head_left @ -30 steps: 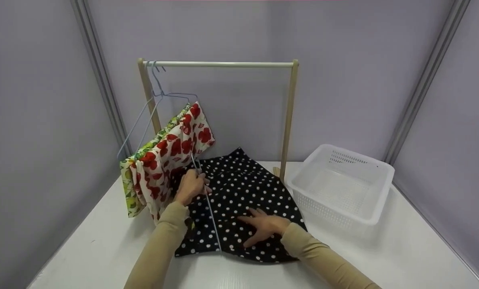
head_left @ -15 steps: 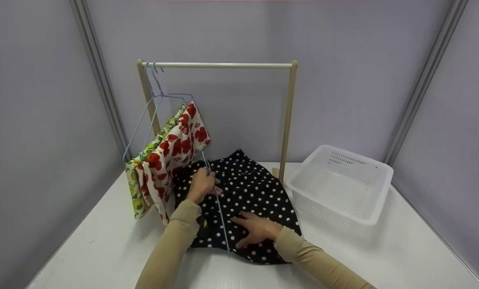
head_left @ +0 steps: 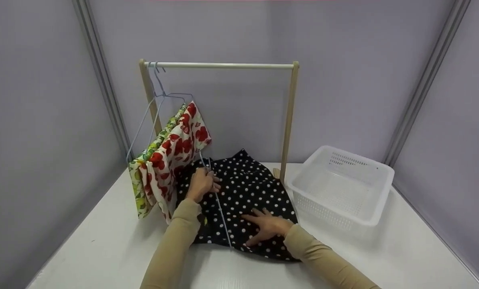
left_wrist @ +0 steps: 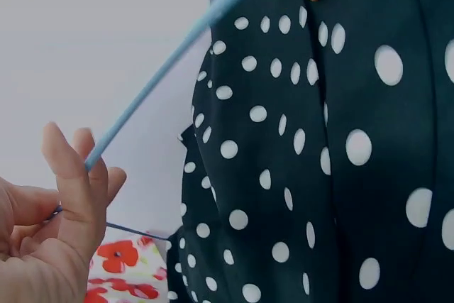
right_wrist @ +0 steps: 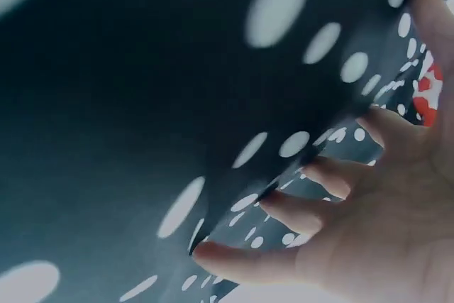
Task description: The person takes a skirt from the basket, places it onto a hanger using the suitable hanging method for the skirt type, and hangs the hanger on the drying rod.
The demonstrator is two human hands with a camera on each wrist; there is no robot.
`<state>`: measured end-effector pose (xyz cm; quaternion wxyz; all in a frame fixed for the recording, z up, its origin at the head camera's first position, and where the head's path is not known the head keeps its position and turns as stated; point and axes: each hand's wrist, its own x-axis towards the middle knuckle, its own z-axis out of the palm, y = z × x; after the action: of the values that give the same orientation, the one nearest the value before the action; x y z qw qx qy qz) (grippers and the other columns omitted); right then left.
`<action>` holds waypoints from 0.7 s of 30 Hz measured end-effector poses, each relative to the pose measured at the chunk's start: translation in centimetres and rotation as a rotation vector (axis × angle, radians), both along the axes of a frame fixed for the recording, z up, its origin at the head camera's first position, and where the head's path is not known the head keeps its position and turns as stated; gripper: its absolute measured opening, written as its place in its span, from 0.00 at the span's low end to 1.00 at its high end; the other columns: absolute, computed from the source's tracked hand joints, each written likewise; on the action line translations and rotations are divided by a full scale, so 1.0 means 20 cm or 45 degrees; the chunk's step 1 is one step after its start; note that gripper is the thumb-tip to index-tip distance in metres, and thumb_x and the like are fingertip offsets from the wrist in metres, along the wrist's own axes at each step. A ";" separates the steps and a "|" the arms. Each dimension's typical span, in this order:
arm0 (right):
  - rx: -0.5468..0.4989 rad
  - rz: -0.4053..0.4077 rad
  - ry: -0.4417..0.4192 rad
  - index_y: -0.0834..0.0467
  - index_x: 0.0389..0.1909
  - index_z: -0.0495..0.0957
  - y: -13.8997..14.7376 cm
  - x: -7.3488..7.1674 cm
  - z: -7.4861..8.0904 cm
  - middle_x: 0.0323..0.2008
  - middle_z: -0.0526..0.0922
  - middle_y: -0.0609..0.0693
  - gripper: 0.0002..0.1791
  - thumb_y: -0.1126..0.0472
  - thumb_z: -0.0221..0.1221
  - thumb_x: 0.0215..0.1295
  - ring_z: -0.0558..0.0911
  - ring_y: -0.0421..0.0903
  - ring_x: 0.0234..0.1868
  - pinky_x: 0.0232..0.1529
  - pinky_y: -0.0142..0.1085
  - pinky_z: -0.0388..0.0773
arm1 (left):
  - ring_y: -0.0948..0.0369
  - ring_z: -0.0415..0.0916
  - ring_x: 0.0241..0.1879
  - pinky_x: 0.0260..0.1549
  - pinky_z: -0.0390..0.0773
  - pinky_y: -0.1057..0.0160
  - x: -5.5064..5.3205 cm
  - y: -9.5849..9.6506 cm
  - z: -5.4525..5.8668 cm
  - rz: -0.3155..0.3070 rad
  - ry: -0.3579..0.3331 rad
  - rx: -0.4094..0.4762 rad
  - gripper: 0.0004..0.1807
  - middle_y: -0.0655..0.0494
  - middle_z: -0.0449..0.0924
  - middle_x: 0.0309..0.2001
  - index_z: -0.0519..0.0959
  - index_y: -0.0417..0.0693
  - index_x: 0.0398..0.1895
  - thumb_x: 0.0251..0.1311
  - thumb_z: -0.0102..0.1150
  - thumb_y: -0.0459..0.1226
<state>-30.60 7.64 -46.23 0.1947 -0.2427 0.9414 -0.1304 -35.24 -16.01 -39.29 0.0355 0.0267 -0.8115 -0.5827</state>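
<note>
My left hand [head_left: 201, 184] holds a blue wire hanger [head_left: 224, 224] near its hook end. The hanger lies over a black cloth with white polka dots [head_left: 247, 192], spread on the table. In the left wrist view, the hanger's wire [left_wrist: 152, 86] runs up from between the fingers, and a second wire passes behind the hand. My right hand [head_left: 269, 226] rests on the right part of the dotted cloth with fingers spread. Seen from the right wrist, those fingers [right_wrist: 340, 175] touch the fabric, and its raised edge hides part of the cloth beyond.
A wooden rack with a white rail [head_left: 223, 65] stands behind the cloth. At its left hang a red-flowered cloth [head_left: 181, 146] and a green-yellow one [head_left: 139, 200], close to my left hand. A white plastic basket [head_left: 384, 196] stands at right.
My left hand has moved right with the hanger, whose near end shifted right too. My right hand slid a little left, then back right. The hanging cloths' near ends swung slightly right.
</note>
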 end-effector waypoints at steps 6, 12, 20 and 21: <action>0.061 0.171 0.007 0.34 0.75 0.55 -0.01 0.00 0.02 0.78 0.50 0.48 0.47 0.40 0.67 0.56 0.49 0.57 0.78 0.70 0.62 0.56 | 0.60 0.80 0.23 0.27 0.84 0.62 -0.04 0.06 0.02 0.061 0.049 -0.145 0.12 0.34 0.80 0.44 0.73 0.34 0.46 0.76 0.40 0.34; 0.054 0.199 0.022 0.32 0.74 0.56 -0.02 0.01 0.01 0.78 0.50 0.47 0.46 0.38 0.66 0.55 0.48 0.56 0.78 0.69 0.62 0.57 | 0.58 0.78 0.23 0.27 0.81 0.61 -0.08 0.07 0.05 0.047 0.024 -0.256 0.14 0.35 0.81 0.41 0.73 0.32 0.49 0.76 0.40 0.34; -0.417 0.107 0.013 0.51 0.63 0.76 -0.08 -0.03 0.00 0.61 0.78 0.51 0.26 0.45 0.58 0.68 0.79 0.48 0.58 0.59 0.44 0.76 | 0.59 0.81 0.25 0.26 0.82 0.64 -0.06 0.13 0.03 -0.028 0.014 -0.060 0.15 0.36 0.78 0.44 0.72 0.33 0.53 0.76 0.40 0.35; -0.532 0.088 -0.005 0.54 0.60 0.78 -0.10 -0.04 0.00 0.55 0.82 0.51 0.23 0.47 0.56 0.70 0.82 0.47 0.50 0.52 0.41 0.79 | 0.58 0.82 0.26 0.27 0.83 0.64 -0.06 0.14 0.02 -0.051 0.010 -0.034 0.16 0.35 0.78 0.47 0.71 0.33 0.56 0.76 0.40 0.35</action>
<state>-31.35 5.62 -46.21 0.1462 -0.3098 0.8846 -0.3165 -36.37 -13.26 -38.81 0.0272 0.0076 -0.8193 -0.5727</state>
